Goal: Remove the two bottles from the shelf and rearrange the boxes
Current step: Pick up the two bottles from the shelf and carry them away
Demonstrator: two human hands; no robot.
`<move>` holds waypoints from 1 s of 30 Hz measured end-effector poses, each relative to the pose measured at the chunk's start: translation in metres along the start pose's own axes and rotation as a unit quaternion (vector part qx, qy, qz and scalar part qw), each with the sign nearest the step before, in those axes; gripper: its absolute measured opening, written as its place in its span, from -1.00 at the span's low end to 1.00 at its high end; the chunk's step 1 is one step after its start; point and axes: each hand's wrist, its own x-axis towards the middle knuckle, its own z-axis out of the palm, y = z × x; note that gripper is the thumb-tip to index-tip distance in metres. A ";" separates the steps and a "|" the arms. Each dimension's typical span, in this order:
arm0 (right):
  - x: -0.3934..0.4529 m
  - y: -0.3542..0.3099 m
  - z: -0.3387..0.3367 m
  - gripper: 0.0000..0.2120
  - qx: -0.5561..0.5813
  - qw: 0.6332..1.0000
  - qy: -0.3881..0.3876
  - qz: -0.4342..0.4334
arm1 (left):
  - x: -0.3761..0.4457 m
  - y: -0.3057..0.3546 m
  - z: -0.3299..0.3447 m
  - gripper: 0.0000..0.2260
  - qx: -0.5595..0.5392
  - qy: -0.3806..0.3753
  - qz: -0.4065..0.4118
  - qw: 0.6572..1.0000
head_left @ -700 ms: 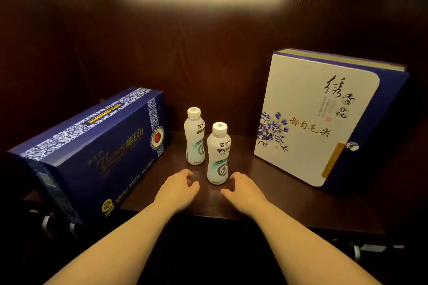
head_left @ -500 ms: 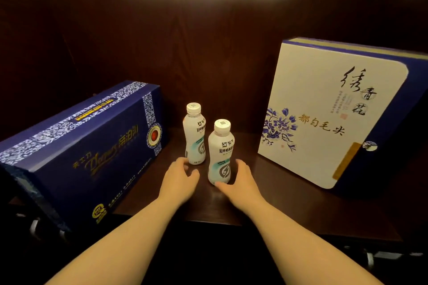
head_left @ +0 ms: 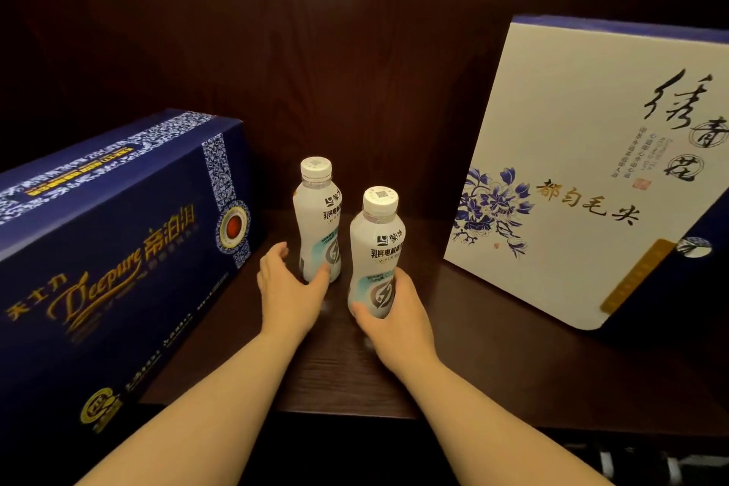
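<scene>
Here, 2 white bottles upright on the dark shelf (head_left: 493, 347), between 2 boxes. Near bottle (head_left: 376, 249) in front, a little right of the far bottle (head_left: 317, 217); close together, not touching as far as can be told. Right hand (head_left: 394, 320) wrapped around the near bottle's lower part, thumb across the label, fingers behind it. Left hand (head_left: 290, 288) cupped around the base of the far bottle, thumb against its lower front, fingers spread at its left side; whether closed tight on it, cannot tell. Both bottles capped, bases seemingly down on the shelf. Blue box (head_left: 118, 249) lying long at the left, gold lettering facing forward, its right end near the far bottle. White box (head_left: 584, 154) at the right, blue flowers and black calligraphy on its face, tilted back, well apart from the bottles. Bare forearms reaching in from below.
</scene>
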 end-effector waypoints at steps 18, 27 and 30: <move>-0.001 0.000 0.001 -0.33 -0.034 0.999 0.027 0.001 | 0.004 0.008 0.000 -0.31 -0.011 -0.078 -0.016 0.997; -0.002 0.001 0.003 -0.27 -0.032 0.999 0.036 0.003 | -0.016 -0.004 -0.027 -0.41 -0.059 -0.119 -0.022 0.991; -0.004 0.001 0.002 -0.23 -0.036 0.999 0.028 -0.009 | -0.019 -0.003 -0.029 -0.34 -0.076 -0.132 -0.009 0.988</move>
